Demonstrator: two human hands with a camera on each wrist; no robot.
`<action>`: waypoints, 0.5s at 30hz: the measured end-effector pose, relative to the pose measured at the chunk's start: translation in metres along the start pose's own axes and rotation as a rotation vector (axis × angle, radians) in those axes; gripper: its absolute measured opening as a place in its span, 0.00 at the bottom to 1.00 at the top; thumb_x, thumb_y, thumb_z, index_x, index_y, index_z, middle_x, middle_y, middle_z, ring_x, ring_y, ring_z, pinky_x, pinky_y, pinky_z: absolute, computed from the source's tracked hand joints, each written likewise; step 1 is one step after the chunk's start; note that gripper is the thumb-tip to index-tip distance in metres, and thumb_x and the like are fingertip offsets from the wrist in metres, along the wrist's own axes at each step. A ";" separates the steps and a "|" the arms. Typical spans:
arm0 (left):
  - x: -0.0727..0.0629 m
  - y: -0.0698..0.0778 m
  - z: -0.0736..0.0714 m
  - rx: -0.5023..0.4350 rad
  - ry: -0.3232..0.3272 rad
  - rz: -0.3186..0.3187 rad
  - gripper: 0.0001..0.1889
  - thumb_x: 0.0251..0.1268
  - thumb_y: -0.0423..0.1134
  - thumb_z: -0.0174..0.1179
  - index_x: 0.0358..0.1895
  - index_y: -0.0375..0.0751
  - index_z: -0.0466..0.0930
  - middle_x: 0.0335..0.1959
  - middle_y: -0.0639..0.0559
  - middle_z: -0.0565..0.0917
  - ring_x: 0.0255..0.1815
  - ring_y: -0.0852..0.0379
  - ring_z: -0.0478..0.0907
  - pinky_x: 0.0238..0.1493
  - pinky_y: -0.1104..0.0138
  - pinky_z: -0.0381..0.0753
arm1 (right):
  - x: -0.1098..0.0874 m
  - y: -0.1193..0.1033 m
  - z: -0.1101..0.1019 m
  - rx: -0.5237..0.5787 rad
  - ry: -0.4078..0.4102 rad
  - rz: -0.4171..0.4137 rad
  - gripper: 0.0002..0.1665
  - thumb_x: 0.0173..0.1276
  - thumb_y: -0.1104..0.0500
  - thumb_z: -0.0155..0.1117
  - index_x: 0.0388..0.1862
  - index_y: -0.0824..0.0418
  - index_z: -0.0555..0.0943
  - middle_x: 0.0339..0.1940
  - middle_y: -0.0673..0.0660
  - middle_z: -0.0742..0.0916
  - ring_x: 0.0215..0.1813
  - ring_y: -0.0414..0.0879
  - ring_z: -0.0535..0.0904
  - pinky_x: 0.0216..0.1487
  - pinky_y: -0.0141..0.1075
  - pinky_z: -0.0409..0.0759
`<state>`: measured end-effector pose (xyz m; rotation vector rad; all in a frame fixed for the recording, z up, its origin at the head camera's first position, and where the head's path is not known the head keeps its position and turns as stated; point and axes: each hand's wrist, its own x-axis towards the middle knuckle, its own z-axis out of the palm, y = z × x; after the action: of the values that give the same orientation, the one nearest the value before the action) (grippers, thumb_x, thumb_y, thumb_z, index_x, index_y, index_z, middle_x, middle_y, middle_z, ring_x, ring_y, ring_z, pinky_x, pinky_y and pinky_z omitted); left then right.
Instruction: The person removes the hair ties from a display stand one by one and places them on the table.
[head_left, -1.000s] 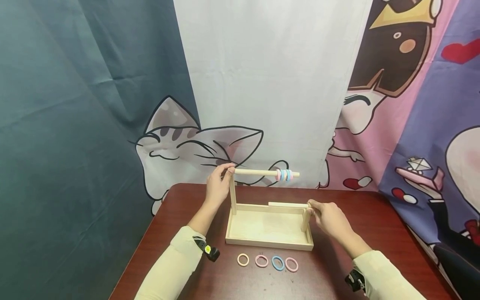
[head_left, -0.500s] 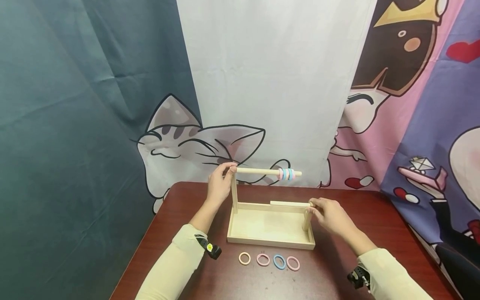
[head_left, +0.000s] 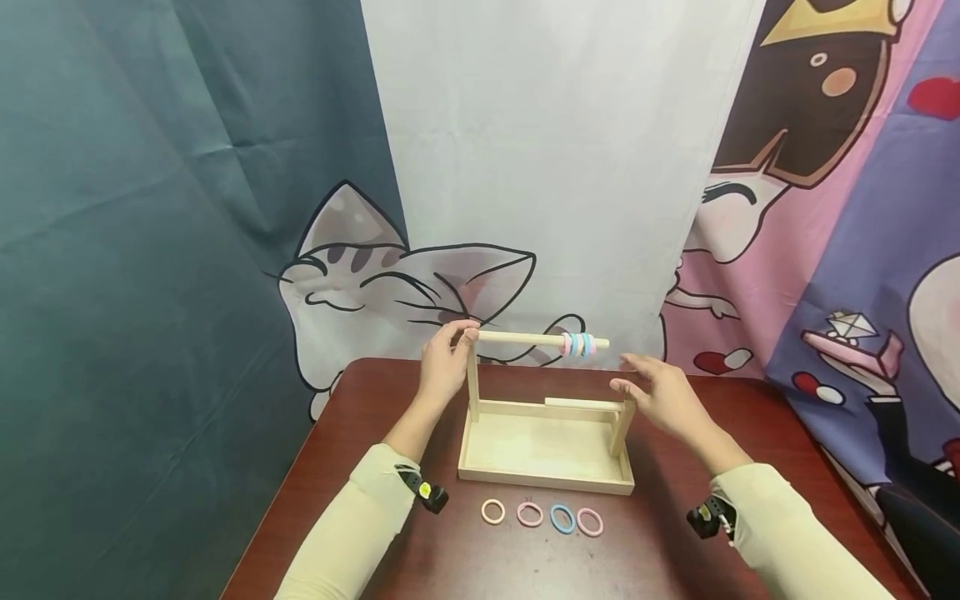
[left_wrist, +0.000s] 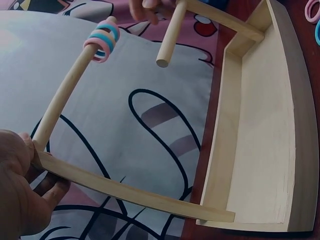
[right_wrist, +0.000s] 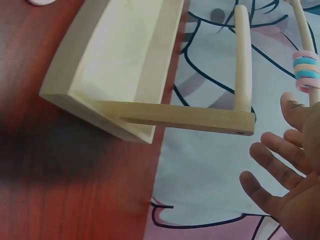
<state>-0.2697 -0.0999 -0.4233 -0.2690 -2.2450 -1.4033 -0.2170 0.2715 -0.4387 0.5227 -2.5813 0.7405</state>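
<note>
Cat-print curtain (head_left: 525, 167) behind wooden stand (head_left: 540, 446), left fingers (left_wrist: 57, 196) on taller post (head_left: 473, 383).

Wdn stand (head_left: 547, 482), pale, on red-brn table (head_left: 375, 400): shallow rect. tray (head_left: 536, 437). L post (head_left: 473, 383) taller; upper rod (head_left: 521, 337) approx. horiz. from its top, ring stack (head_left: 578, 345) nr free R end, pink-blue-cream-blue-pink. R post (head_left: 622, 429) shorter, lower rod (head_left: 585, 404) pointing L. 4 loose rings (head_left: 553, 518) in row in front of tray: cream, pink, blue, pink

Cartoon-patterned cloth (head_left: 555, 167) (grey-striped cat (head_left: 330, 287) included) behind a reddish-brown tabletop (head_left: 540, 567)
</note>
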 end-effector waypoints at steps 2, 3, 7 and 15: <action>0.000 0.001 0.000 0.003 0.002 0.005 0.14 0.77 0.44 0.68 0.57 0.41 0.91 0.52 0.40 0.93 0.53 0.42 0.92 0.58 0.48 0.92 | 0.005 -0.002 -0.001 0.017 0.004 0.006 0.34 0.72 0.59 0.80 0.73 0.70 0.80 0.57 0.69 0.93 0.53 0.65 0.92 0.57 0.63 0.88; 0.000 0.001 0.000 0.004 0.003 0.007 0.14 0.77 0.44 0.68 0.57 0.41 0.91 0.52 0.40 0.93 0.53 0.42 0.92 0.58 0.48 0.92 | 0.007 -0.003 -0.001 0.028 0.004 0.007 0.36 0.72 0.60 0.80 0.75 0.70 0.79 0.58 0.69 0.92 0.53 0.65 0.93 0.56 0.63 0.89; 0.000 0.002 0.000 0.004 0.004 0.008 0.14 0.77 0.44 0.68 0.57 0.41 0.91 0.53 0.39 0.93 0.53 0.42 0.92 0.58 0.48 0.92 | 0.017 -0.009 0.000 0.063 0.014 -0.007 0.40 0.72 0.61 0.81 0.79 0.68 0.76 0.62 0.69 0.90 0.54 0.66 0.93 0.54 0.62 0.91; 0.000 0.000 0.000 -0.006 0.002 -0.007 0.15 0.78 0.46 0.68 0.57 0.42 0.91 0.54 0.40 0.93 0.54 0.42 0.93 0.59 0.49 0.92 | 0.032 -0.023 0.009 0.086 0.073 -0.081 0.39 0.72 0.65 0.80 0.79 0.65 0.76 0.66 0.69 0.87 0.58 0.65 0.88 0.53 0.63 0.90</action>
<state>-0.2695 -0.0996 -0.4238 -0.2616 -2.2420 -1.4135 -0.2362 0.2410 -0.4207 0.6110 -2.4544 0.8295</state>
